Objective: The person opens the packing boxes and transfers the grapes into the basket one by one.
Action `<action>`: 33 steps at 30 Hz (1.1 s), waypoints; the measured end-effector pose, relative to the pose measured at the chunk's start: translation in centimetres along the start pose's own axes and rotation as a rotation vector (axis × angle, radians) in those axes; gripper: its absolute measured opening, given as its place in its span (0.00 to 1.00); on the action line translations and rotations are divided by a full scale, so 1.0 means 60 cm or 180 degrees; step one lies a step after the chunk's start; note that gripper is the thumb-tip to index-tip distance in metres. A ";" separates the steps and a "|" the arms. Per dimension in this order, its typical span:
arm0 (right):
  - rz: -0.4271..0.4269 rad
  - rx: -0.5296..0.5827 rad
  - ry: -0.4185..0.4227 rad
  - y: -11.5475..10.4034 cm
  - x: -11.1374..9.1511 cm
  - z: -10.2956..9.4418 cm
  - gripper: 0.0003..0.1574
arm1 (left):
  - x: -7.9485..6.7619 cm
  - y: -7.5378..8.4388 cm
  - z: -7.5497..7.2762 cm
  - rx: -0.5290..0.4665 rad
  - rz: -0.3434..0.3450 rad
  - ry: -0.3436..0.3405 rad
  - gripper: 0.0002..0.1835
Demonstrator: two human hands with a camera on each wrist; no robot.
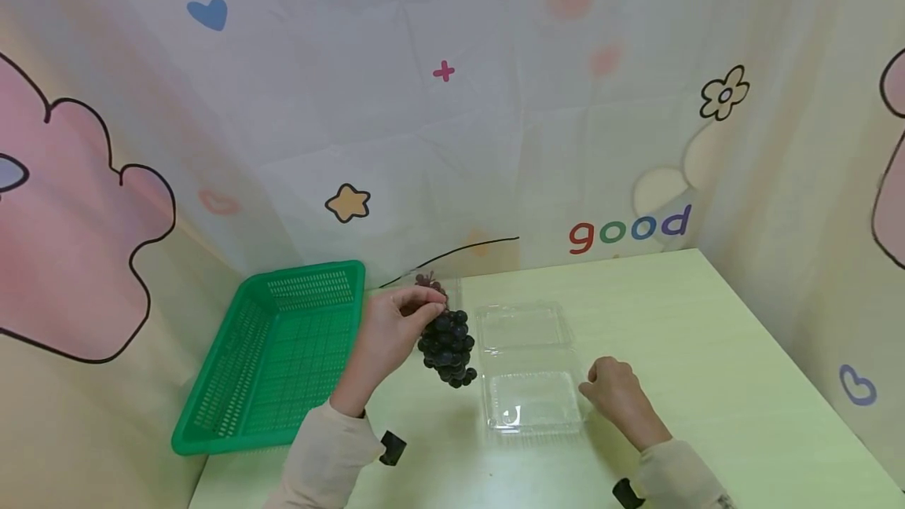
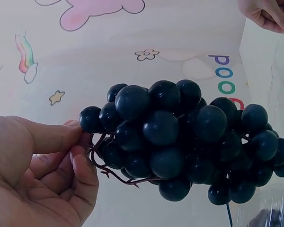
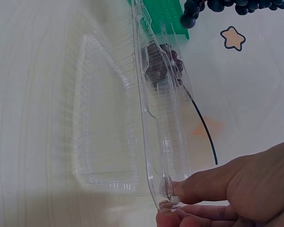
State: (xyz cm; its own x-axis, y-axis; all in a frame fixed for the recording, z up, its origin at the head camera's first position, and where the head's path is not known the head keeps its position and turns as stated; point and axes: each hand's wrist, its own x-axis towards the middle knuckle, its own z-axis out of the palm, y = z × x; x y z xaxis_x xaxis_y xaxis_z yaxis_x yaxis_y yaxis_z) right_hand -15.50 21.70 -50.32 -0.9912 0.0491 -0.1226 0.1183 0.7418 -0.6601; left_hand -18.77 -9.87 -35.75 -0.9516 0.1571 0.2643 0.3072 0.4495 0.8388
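My left hand [image 1: 391,330] pinches the stem of a bunch of dark grapes [image 1: 447,346] between thumb and fingers. The bunch hangs from it above the table, left of a clear plastic clamshell box [image 1: 532,400]. In the left wrist view the round grapes [image 2: 166,127] and their brown stem [image 2: 102,163] show close up. The box stands open, its two halves spread. At its right side is my right hand [image 1: 622,395]; the right wrist view shows the thumb [image 3: 210,182] and fingers pinching the box's clear edge.
A green plastic basket [image 1: 236,352] stands at the left of the pale table [image 1: 679,320]. Behind the hanging bunch, another clear box holds reddish-dark grapes [image 3: 162,64]. A printed curtain [image 1: 452,148] closes off the back and sides.
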 end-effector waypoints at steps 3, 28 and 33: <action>0.0015 0.0006 -0.0011 0.000 0.001 0.000 0.35 | -0.001 -0.006 -0.011 -0.0021 -0.0026 0.0040 0.04; 0.0034 -0.0045 -0.0043 -0.001 0.000 -0.001 0.31 | -0.032 -0.037 -0.130 0.0073 -0.0576 0.0424 0.09; 0.0022 -0.0043 -0.0047 -0.001 0.001 0.001 0.31 | -0.041 -0.042 -0.152 0.0101 -0.0640 0.0472 0.11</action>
State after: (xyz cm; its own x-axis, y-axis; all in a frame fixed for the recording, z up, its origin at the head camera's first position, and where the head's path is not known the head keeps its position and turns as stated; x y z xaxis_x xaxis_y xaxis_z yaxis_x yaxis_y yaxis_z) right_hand -15.56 21.62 -50.30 -0.9894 0.0443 -0.1380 0.1242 0.7505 -0.6492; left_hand -17.31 -19.46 -34.19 -0.9843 -0.0679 0.1627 0.1097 0.4865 0.8667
